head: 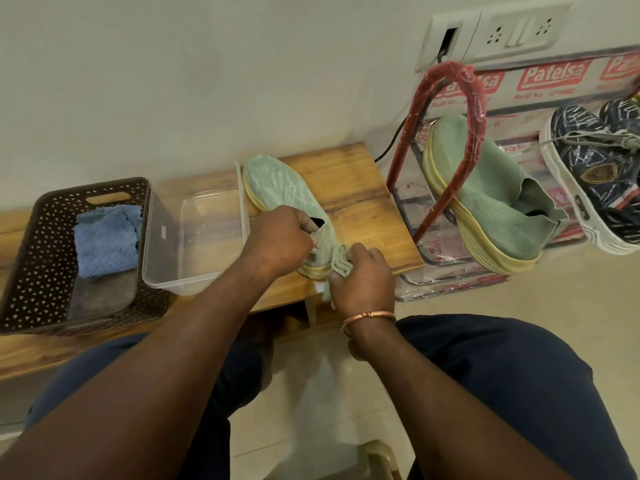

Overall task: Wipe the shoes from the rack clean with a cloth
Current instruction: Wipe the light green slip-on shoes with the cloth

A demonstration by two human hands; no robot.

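A green knit shoe [280,188] with a yellow sole lies on the wooden bench [349,188], toe pointing away from me. My left hand [278,239] grips its collar near the opening. My right hand [362,278] holds a bunched green cloth [341,263] pressed against the heel. Its matching green shoe [491,202] rests tilted on the red wire rack [460,109] at the right, beside a dark blue patterned sneaker [595,174].
A clear plastic tub [194,237] stands left of the shoe. A brown perforated basket [41,258] with a blue cloth [105,240] sits at the bench's left end. Wall sockets [519,29] and a black cable [391,143] are behind the rack. My knees are below the bench.
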